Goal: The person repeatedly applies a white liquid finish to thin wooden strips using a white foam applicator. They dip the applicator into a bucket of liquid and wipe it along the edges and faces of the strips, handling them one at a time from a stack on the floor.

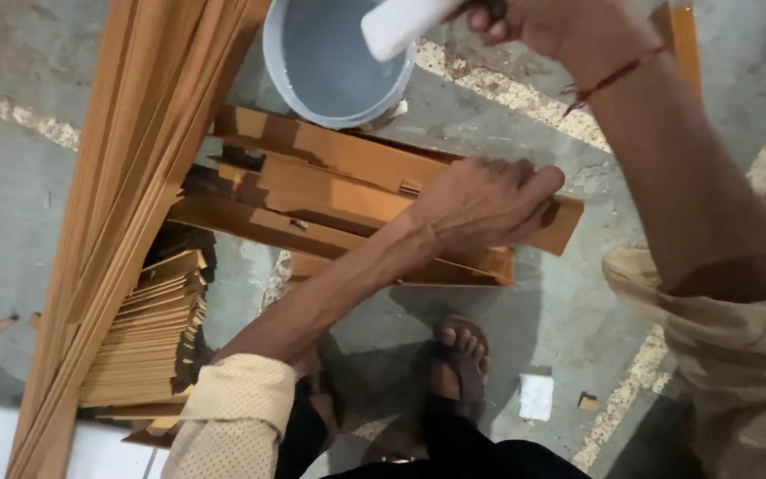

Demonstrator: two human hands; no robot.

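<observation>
Closest to me I see a foot in a dark sandal (461, 364) on the concrete floor (569, 310), and a small white scrap (536, 396) lies just beside it on the floor. All places I give from the fanned cardboard pieces (330, 191), the brown flat strips that lie in the middle. My left hand (480, 206) rests on the near end of these pieces, fingers curled down and pressing on the top strip; the cream sleeve (232, 417) of that arm is well below them. Left of the pieces, a neat stack of cardboard sheets (148, 333) sits low, and a long bundle of cardboard strips (126, 151) leans over it. Beyond the pieces stands a grey plastic bucket (330, 62), touching their far edge. Over its rim my right hand (560, 22) is closed around a white cylindrical object (401, 22), with a red thread (609, 78) on the wrist.
</observation>
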